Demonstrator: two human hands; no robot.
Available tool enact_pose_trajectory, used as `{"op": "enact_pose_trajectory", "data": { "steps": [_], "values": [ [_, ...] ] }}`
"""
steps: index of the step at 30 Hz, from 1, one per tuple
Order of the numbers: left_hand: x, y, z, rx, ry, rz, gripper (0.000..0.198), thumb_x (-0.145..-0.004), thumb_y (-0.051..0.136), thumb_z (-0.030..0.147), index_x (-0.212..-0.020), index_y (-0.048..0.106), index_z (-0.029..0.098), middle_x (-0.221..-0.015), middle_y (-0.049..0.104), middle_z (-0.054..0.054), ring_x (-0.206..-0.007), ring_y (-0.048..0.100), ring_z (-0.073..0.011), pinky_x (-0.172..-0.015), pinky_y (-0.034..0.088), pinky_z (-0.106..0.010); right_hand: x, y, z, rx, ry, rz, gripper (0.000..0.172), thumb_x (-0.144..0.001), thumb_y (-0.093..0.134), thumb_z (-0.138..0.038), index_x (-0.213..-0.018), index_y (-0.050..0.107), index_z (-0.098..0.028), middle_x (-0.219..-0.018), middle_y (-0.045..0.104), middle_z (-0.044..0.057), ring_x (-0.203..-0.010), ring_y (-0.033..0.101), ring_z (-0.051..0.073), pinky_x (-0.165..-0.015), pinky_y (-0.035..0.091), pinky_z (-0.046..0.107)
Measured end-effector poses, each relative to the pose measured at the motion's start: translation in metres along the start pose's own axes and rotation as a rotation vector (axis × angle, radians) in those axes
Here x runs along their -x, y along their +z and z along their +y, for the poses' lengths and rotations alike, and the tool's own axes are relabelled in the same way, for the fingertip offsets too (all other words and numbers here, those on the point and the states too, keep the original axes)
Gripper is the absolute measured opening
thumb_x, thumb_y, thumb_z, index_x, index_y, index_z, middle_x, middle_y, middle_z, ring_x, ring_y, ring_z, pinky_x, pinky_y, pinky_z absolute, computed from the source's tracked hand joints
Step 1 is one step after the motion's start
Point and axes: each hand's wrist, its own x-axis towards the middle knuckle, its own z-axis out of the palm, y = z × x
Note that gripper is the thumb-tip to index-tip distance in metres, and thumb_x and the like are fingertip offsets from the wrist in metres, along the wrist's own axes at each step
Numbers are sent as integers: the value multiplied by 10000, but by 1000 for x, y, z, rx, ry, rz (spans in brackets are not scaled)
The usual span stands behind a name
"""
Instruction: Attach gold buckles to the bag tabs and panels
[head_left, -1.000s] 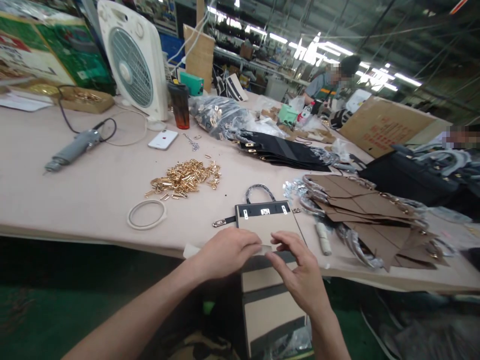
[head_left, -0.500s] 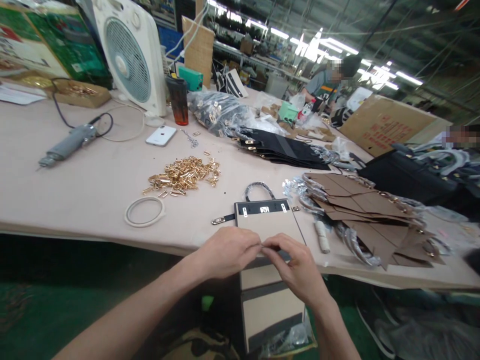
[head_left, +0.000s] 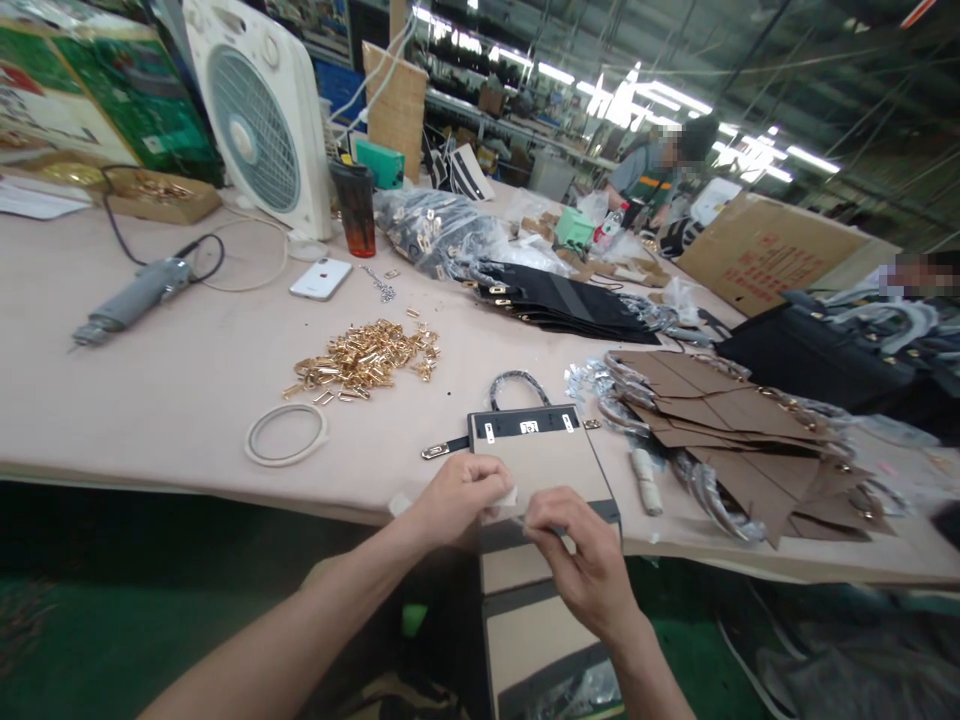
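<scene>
My left hand and my right hand pinch a thin pale strip at the near edge of a tan and black bag panel. The panel lies on the table's front edge, and a second tan and black panel hangs below it. A braided black handle loops from the panel's far end. A black strap with a gold clasp sticks out to its left. A small white scrap lies just left of my left hand.
Loose gold metal fittings and a white tape ring lie left on the pale table. Brown paper patterns lie right. A grey power tool, a phone and a fan stand beyond. Two people work farther along.
My right hand has moved down and toward the near edge, away from my left hand. The pale strip now shows between my hands. The view has shifted slightly.
</scene>
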Motion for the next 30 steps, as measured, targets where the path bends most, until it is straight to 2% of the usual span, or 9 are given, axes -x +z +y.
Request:
{"op": "enact_pose_trajectory", "data": {
  "steps": [3, 6, 8, 11, 16, 22, 27, 30],
  "values": [
    [-6, -7, -7, -189, 18, 59, 332, -928, 526, 427, -732, 612, 173, -634, 557, 19, -603, 518, -137, -587, 369, -241, 4, -21, 17, -40, 64, 31, 138, -995, 627, -123, -1016, 648, -258, -949, 672, 35, -926, 645, 197, -827, 516, 334],
    [-12, -12, -18, -426, 77, 8, 365, -991, 467, 411, -762, 634, 181, -715, 616, 2, -697, 572, -164, -648, 382, -260, -5, -58, 49, 38, 194, 253, 63, -1023, 609, -222, -1032, 660, -257, -996, 659, 50, -969, 639, 205, -854, 509, 338],
    [-18, -12, -28, -544, 128, -40, 380, -1019, 438, 410, -800, 654, 188, -774, 654, -11, -756, 599, -183, -703, 395, -277, -18, -82, 74, 119, 247, 315, 73, -1024, 609, -288, -1014, 672, -253, -1098, 649, 72, -1108, 619, 225, -932, 495, 355],
    [-22, -10, -40, -640, 176, -59, 391, -1043, 418, 423, -836, 664, 201, -828, 678, -22, -808, 615, -198, -759, 398, -293, -40, -105, 108, 204, 278, 209, 137, -1012, 609, -345, -974, 692, -245, -1265, 605, 98, -1291, 544, 258, -1068, 442, 405],
    [-21, -9, -43, -639, 175, -40, 388, -1055, 413, 415, -845, 665, 208, -830, 679, -16, -799, 615, -187, -756, 395, -288, -71, -111, 145, 208, 290, -86, 173, -1005, 587, -349, -928, 685, -229, -1255, 618, 99, -1318, 531, 266, -1150, 372, 460],
    [-19, -12, -41, -614, 197, -36, 361, -1054, 427, 394, -881, 683, 209, -854, 689, -20, -806, 617, -180, -765, 405, -275, -89, -116, 158, 199, 278, -270, 188, -1008, 578, -331, -934, 703, -211, -1283, 618, 110, -1306, 539, 261, -1155, 359, 453],
    [-19, -11, -39, -636, 185, -37, 365, -1056, 417, 391, -877, 678, 209, -854, 690, -23, -814, 622, -186, -766, 409, -273, -94, -115, 162, 187, 251, -307, 202, -1014, 577, -318, -908, 696, -194, -1175, 656, 105, -1265, 572, 263, -1102, 405, 453],
    [-19, -11, -38, -637, 182, -44, 371, -1059, 412, 400, -884, 681, 212, -860, 690, -25, -819, 626, -189, -768, 412, -275, -96, -113, 163, 199, 254, -308, 190, -1011, 583, -299, -907, 698, -189, -1185, 660, 109, -1247, 584, 255, -1093, 410, 449]
  ]
}}
